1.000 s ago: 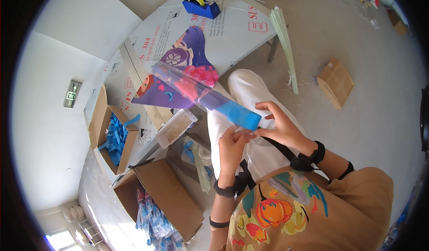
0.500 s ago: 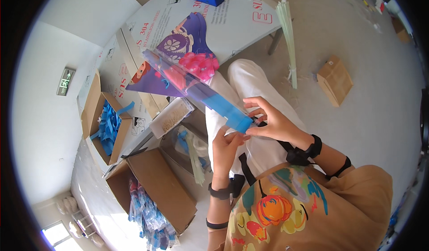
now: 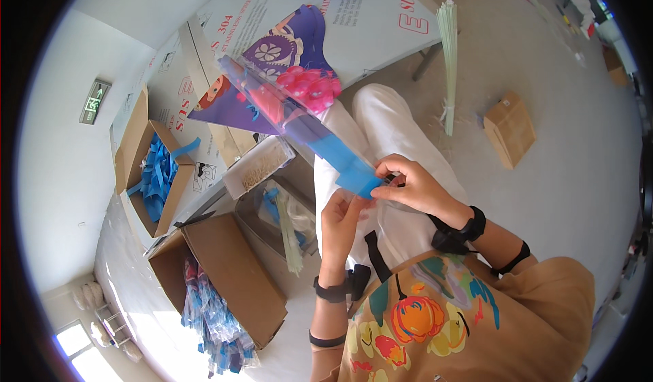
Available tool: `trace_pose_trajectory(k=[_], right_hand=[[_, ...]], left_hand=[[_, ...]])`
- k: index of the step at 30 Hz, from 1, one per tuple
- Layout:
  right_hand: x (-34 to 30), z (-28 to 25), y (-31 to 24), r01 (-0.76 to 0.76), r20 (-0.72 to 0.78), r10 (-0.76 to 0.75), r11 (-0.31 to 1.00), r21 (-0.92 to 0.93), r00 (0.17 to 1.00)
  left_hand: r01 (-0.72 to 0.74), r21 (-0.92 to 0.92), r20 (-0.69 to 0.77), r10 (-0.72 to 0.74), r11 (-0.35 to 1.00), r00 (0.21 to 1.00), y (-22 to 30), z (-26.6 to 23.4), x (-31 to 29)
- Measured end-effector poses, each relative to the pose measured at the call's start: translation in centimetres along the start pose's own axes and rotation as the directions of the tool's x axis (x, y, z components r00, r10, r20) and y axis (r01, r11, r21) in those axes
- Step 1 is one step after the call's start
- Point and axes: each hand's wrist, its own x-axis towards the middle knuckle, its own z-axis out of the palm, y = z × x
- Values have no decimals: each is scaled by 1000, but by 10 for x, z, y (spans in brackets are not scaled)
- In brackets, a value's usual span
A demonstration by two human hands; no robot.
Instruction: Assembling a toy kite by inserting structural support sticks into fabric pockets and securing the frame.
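Centre frame: right hand (image 3: 416, 186), fingers spread a second ago, now pinches the blue end (image 3: 348, 170) of the clear sleeve (image 3: 303, 127), seemingly steadying it; left hand (image 3: 340, 217) adjacent, grip unclear.

Red lettering (image 3: 413, 23) on tabletop (image 3: 377, 38), green wall sign (image 3: 95, 101)

A smooth white wall (image 3: 61, 198) bounds the left side and carries a rectangular green-lit sign (image 3: 95, 101). The floor (image 3: 544, 219) is plain grey. The table (image 3: 374, 48) has a pale grey top bearing red and black print, with a metal leg (image 3: 426, 64) visible beneath its right end. A bright window (image 3: 72, 340) is located at lower left; sunlight (image 3: 166, 334) falls across the floor nearby.
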Motion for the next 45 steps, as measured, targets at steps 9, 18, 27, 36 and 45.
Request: trace_pose_trajectory(k=[9,18,27,36,45], right_hand=[[13,9,9,190,-140,-196,980,-55,970],[15,21,-4,309,-176,-359,916,-257,917],[25,26,-31,432,-232,-530,824,-366,816],[42,29,-30,400,-524,-521,853,-335,674],[44,26,-18,267,-609,-228,963,-28,760]], left_hand=[[-81,58,-62,84,995,995,-1,6,6],[-197,-42,-124,190,979,974,7,11,13],[-322,9,-137,320,947,937,14,22,16],[-374,179,-141,399,910,906,27,44,19],[-326,181,-109,348,928,931,11,45,32]])
